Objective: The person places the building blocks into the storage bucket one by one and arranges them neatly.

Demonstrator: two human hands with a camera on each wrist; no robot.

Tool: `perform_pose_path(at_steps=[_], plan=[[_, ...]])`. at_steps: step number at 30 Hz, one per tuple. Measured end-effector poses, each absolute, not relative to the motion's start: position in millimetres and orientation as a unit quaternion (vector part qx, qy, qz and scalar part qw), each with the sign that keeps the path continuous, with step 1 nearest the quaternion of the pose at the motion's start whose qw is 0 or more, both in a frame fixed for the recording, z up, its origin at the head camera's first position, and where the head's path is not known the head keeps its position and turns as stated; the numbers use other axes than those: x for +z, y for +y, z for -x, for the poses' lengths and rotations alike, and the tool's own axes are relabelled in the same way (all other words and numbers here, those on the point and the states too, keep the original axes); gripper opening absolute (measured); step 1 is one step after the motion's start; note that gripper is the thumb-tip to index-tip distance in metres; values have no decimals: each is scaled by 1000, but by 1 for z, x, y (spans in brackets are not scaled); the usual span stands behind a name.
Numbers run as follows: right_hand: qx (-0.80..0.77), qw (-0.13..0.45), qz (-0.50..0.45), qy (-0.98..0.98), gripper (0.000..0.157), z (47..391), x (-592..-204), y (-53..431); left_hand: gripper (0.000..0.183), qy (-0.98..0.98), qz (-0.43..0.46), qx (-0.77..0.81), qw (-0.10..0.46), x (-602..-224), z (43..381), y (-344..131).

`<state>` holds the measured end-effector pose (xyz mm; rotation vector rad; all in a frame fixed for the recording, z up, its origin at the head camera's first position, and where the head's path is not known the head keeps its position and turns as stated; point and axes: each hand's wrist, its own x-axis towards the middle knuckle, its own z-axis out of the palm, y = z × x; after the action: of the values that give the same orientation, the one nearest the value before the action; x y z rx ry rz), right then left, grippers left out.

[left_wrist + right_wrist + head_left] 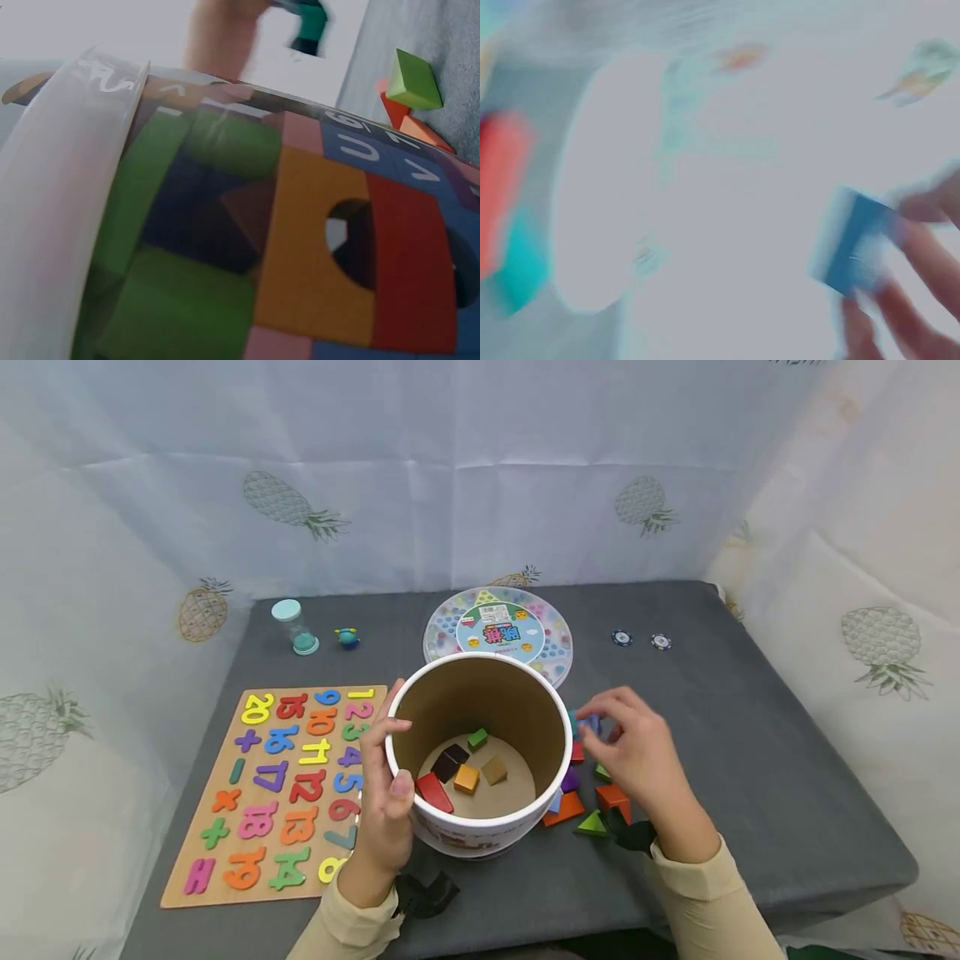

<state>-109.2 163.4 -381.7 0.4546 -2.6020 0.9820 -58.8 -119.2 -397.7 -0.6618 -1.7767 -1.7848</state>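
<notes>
A white-rimmed bucket stands tilted toward me in the middle of the head view. My left hand grips its left side, thumb and fingertips at the rim. Inside lie a red block, dark blocks, an orange cube, a plain wood block and a green block. To the right of the bucket, my right hand pinches a blue block between thumb and fingers. The left wrist view shows the bucket's printed side close up.
Loose blocks, among them a green triangle and an orange block, lie right of the bucket. A number board is at left. Behind are a round game box, a small sand timer, a toy turtle and two chips.
</notes>
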Motion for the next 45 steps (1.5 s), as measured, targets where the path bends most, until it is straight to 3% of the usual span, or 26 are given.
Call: perform_pose_path(at_steps=[3,5,9,14,17,22,27,32,37,41,45], plan=[[430,276,-191,-838,15,99,-346,148,54,-654,249,-665,261,-399,61,-117],[455,307,-252,-797,17,92,-328,134,54,-657,248,-665,256,-400,62,-117],[445,284,-346,-775,23,85,-317,114,53,-666,242,-664,240,-403,62,-115],[424,276,-267,-820,25,114,-342,139,52,-673,241,-660,231,-405,62,-113],[347,173,-205,-899,26,143,-369,167,53,-680,240,-651,237,-404,62,-112],[195,-49,-245,-949,43,175,-421,193,54,-684,235,-642,255,-402,59,-113],[175,-88,-228,-954,38,181,-443,195,54,-675,233,-650,261,-402,57,-115],[203,-41,-181,-962,31,182,-438,196,50,-657,232,-671,252,-401,56,-116],[346,107,-149,-920,58,157,-390,184,49,-646,238,-682,249,-400,57,-115],[449,183,-237,-842,79,123,-341,162,49,-642,237,-685,250,-400,57,-114],[436,195,-326,-816,78,100,-324,141,48,-640,237,-684,256,-401,57,-113]])
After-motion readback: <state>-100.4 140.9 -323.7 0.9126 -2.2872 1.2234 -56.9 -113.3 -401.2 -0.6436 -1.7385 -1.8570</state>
